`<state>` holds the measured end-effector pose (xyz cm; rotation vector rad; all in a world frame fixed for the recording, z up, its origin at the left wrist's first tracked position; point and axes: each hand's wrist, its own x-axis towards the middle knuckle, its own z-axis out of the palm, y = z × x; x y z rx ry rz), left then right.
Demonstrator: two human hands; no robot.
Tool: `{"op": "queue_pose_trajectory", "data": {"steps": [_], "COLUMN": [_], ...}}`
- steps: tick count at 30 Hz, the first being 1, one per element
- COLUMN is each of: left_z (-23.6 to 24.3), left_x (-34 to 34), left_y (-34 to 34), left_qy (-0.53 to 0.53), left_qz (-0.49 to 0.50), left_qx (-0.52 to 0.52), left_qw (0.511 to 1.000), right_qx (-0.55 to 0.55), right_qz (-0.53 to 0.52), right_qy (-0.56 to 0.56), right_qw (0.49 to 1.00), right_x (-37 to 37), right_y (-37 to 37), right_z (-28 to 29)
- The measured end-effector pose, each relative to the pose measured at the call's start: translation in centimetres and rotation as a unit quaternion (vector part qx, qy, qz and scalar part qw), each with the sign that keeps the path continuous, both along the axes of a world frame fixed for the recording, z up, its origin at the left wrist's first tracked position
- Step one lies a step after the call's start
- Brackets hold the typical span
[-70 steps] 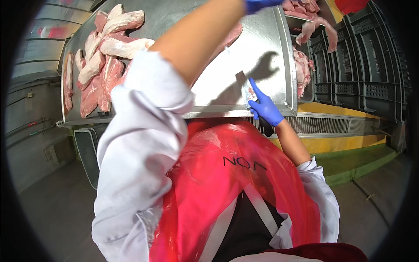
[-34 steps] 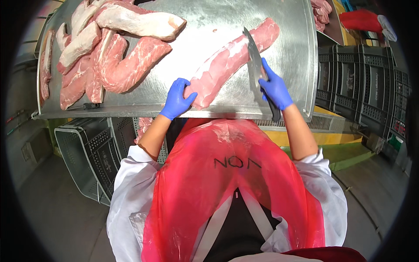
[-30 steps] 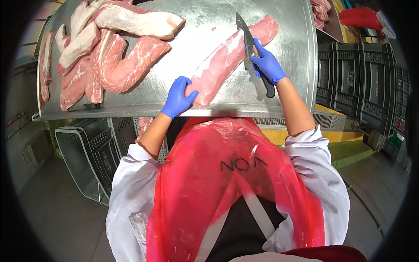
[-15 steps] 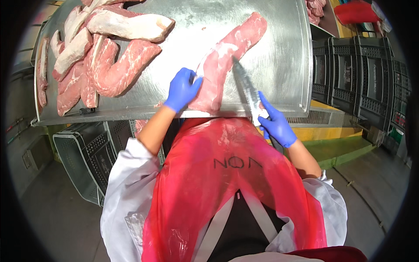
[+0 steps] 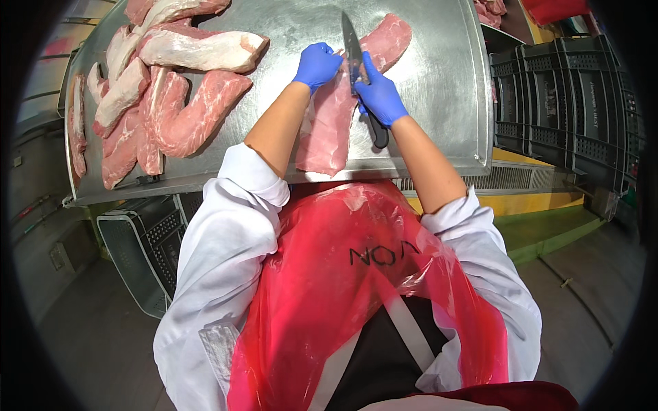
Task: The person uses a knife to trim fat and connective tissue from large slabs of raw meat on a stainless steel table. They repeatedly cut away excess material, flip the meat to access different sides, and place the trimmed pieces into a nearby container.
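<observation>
A long piece of pale pink meat (image 5: 325, 130), apparently a pork loin, lies slantwise on the metal table in front of me. My left hand (image 5: 319, 67), in a blue glove, is closed at the upper left edge of the meat, its fingertips pinching a bit of its surface. My right hand (image 5: 381, 98), also gloved in blue, grips a dark-handled knife (image 5: 351, 42). The blade points away from me across the upper part of the meat, close to my left fingertips. Exactly where its edge touches is hidden.
More large cuts of meat (image 5: 199, 116) are heaped on the left of the metal table (image 5: 439, 103), which has a raised rim. Dark plastic crates (image 5: 548, 96) are stacked at the right. Another crate (image 5: 133, 264) stands below the table's left front. Further meat (image 5: 490, 12) shows at the upper right.
Both hands have moved up and away from me along the meat. The right hand brought the knife from beside the meat to over it; the left now pinches higher up.
</observation>
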<state>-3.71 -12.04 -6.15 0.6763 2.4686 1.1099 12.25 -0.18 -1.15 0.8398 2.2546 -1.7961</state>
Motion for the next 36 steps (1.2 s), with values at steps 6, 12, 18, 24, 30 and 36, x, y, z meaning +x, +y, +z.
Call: {"op": "queue_pose_trajectory", "data": {"steps": [6, 12, 18, 24, 30, 36], "left_z": [-0.5, 1.4, 0.3, 3.2, 3.1, 4.2], "left_x": [-2.0, -2.4, -3.1, -1.5, -3.1, -2.5], "left_y": [-0.5, 0.8, -0.3, 0.3, -2.0, -3.3], "left_qy": [-0.109, -0.163, -0.301, -0.26, -0.406, -0.425], "left_qz": [0.007, -0.072, 0.014, -0.061, 0.001, 0.001], "left_qx": [0.077, 0.118, 0.224, 0.224, 0.408, 0.472], "left_qw": [0.991, 0.977, 0.927, 0.937, 0.818, 0.772], "right_qx": [-0.031, -0.025, -0.041, -0.076, 0.028, 0.072], "right_qz": [0.096, 0.015, 0.023, -0.035, 0.103, 0.166], "right_qy": [-0.117, -0.016, -0.069, -0.009, -0.054, -0.088], "right_qw": [0.988, 0.999, 0.996, 0.996, 0.993, 0.98], "right_x": [7.1, -1.4, 4.3, -1.6, 5.0, 1.7], "right_y": [-2.9, -2.8, -6.5, -4.4, -7.1, -4.9], "right_z": [5.9, 0.6, 3.5, -0.3, 2.2, 2.8]}}
